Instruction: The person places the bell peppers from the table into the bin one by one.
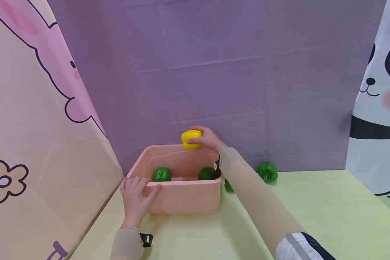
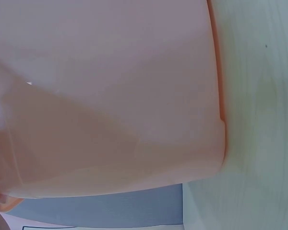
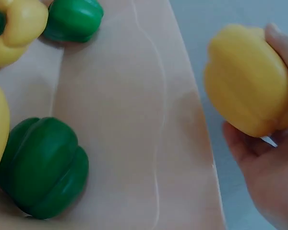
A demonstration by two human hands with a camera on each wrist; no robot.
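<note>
A yellow bell pepper (image 1: 191, 138) is gripped in my right hand (image 1: 208, 139), held at the height of the pink bin's far rim. In the right wrist view the same pepper (image 3: 247, 79) appears just beyond that rim. My left hand (image 1: 137, 196) holds the near left corner of the pink bin (image 1: 185, 198), fingers over the edge and thumb on the front. Inside lie a green bell pepper (image 1: 161, 174) on the left and another green pepper (image 1: 208, 173) on the right. The right wrist view also shows yellow peppers (image 3: 25, 26) in the bin, hidden from the head view.
To the right of the bin, a green pepper (image 1: 267, 172) sits on the pale table (image 1: 312, 209) against the purple backdrop (image 1: 214, 72). A further green pepper (image 1: 229, 186) is partly covered by my right forearm. Printed cloth walls stand at both sides.
</note>
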